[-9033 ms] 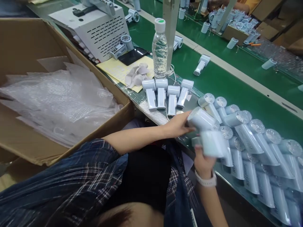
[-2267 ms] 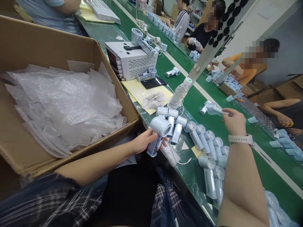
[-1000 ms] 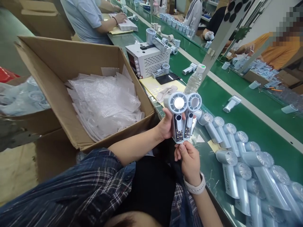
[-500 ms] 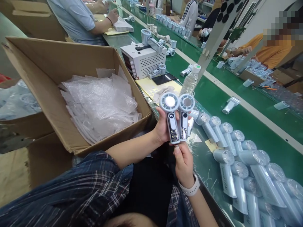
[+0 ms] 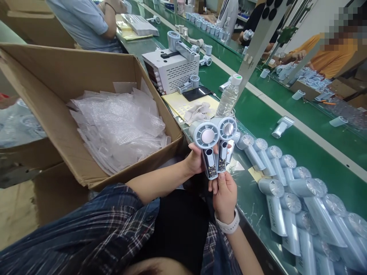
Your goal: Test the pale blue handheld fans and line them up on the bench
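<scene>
Two light-blue handheld fans, a left one point(image 5: 205, 136) and a right one point(image 5: 228, 129), stand side by side, round heads up. Each has a silvery disc in its head and a clear handle front with circuitry showing. My left hand point(image 5: 195, 159) is closed around them from the left, its fingers partly hidden behind the handles. Below, my right hand point(image 5: 225, 194), with a white watch on its wrist, has its fingertips pressed together at the bottom ends of the handles. Exactly what those fingertips grip on the underside is hidden.
A cardboard box point(image 5: 69, 152) of clear bubble bags point(image 5: 120, 126) stands to my left. Many similar fans point(image 5: 275, 221) lie in rows on the right. Ahead are a water bottle point(image 5: 228, 97), a phone point(image 5: 196, 93) and a white bench instrument point(image 5: 174, 70). Co-workers sit along the green conveyor point(image 5: 252, 109).
Both fans have tilted, showing more of the left one's head side, and dipped slightly. The lit mark on the left fan's handle has gone dark. My right hand's fingertips have shifted rightward.
</scene>
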